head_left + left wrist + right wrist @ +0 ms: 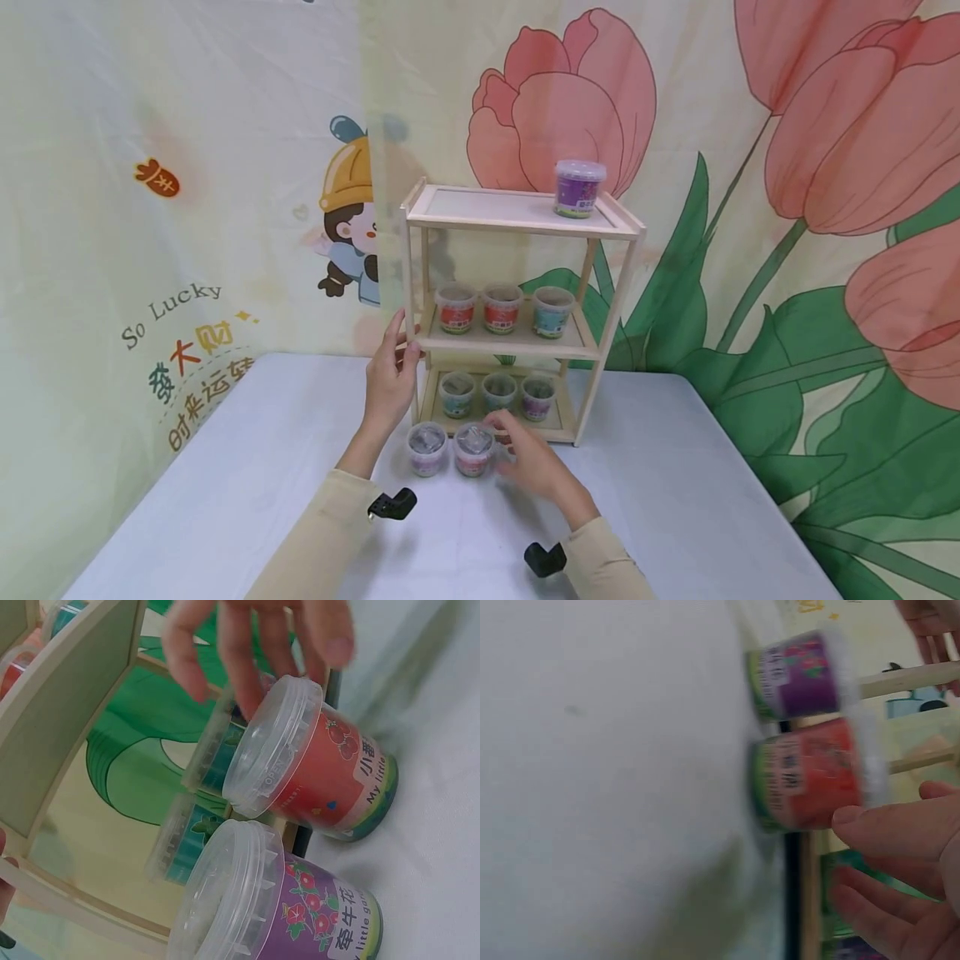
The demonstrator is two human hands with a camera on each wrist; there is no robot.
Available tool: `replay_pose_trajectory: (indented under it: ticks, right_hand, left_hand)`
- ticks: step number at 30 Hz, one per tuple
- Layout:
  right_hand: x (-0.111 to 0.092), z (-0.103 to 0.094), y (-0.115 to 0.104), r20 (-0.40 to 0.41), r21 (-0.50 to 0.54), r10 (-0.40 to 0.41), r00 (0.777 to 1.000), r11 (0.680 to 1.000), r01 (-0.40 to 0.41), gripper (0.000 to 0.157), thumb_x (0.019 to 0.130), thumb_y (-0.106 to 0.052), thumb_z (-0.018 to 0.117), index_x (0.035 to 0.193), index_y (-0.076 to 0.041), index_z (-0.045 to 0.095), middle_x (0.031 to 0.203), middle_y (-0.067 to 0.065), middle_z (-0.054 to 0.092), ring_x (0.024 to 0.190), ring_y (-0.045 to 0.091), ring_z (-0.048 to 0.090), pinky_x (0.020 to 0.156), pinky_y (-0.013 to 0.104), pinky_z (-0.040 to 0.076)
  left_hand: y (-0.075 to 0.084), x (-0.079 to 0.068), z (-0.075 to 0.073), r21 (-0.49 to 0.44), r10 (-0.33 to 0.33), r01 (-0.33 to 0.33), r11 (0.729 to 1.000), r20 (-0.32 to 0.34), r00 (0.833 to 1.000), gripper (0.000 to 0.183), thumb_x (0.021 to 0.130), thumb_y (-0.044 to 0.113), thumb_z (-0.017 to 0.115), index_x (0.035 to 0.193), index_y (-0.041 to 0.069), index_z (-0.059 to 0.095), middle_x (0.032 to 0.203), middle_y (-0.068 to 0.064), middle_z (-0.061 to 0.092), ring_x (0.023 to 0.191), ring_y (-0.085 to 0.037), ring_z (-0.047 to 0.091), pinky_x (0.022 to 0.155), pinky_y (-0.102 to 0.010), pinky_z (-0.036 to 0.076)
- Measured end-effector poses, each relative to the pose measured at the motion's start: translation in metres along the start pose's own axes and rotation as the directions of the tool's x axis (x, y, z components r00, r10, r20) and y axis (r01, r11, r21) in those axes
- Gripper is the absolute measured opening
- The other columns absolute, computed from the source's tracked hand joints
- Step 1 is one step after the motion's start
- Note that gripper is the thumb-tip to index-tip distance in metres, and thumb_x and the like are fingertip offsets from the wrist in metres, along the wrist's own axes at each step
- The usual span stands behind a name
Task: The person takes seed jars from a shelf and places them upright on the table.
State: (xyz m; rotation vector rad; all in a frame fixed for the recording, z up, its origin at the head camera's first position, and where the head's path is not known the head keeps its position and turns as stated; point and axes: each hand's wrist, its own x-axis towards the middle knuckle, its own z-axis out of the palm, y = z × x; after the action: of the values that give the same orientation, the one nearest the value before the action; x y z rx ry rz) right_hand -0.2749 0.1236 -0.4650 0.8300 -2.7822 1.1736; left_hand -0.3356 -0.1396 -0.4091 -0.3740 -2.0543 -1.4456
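My left hand (390,375) grips the left post of a pale wooden three-tier shelf (517,352) at the middle tier. On the white table, close before the shelf, stand two lidded plastic cups: a purple-labelled cup (315,911) on the left and a red-labelled cup (337,772) beside it. Both are upright. My right hand (528,454) is at the red-labelled cup's right side, its thumb at the lid's rim in the right wrist view and its other fingers spread loosely. Blur softens the cups in that view.
Two red-labelled cups (457,317) and a blue-labelled cup (552,321) stand on the middle tier. On the bottom tier are two teal cups (457,404) and a purple one (537,407). A larger purple tub (577,196) sits at the top tier's right end.
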Motion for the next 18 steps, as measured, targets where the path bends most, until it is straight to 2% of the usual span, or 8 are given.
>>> replay_pose_trajectory:
  ticks: [5,10,18]
  right_hand:
    - [-0.001,-0.035,-0.021,-0.061,-0.064,-0.086,0.994,0.995,0.083,0.057,0.093,0.005,0.077,0.143,-0.011,0.054,0.142,0.014,0.062,0.122,0.036,0.067,0.102,0.049,0.056]
    - [0.0,-0.072,-0.044,-0.127,-0.151,-0.182,0.975,0.975,0.163,0.055,0.09,0.002,0.083,0.138,-0.01,0.059,0.135,0.01,0.066,0.114,0.028,0.071,0.096,0.042,0.06]
    - [0.0,-0.129,-0.07,-0.175,-0.195,-0.242,0.954,0.959,0.207,0.055,0.088,0.004,0.084,0.137,-0.004,0.061,0.133,0.015,0.067,0.114,0.033,0.072,0.095,0.044,0.061]
  left_hand:
    - [0.0,0.0,0.0,0.006,-0.003,0.003,1.0,0.002,1.0,0.06,0.113,0.021,0.054,0.167,0.034,0.033,0.144,-0.008,0.067,0.105,-0.032,0.075,0.089,-0.05,0.058]
    - [0.0,0.0,-0.001,0.007,-0.008,0.008,1.0,0.0,1.0,0.059,0.113,0.022,0.054,0.167,0.034,0.033,0.144,-0.008,0.067,0.105,-0.031,0.075,0.088,-0.049,0.058]
    - [-0.002,0.001,0.0,0.003,0.012,-0.012,1.0,-0.003,1.0,0.059,0.113,0.023,0.055,0.167,0.034,0.034,0.143,-0.008,0.067,0.104,-0.03,0.076,0.088,-0.049,0.059]
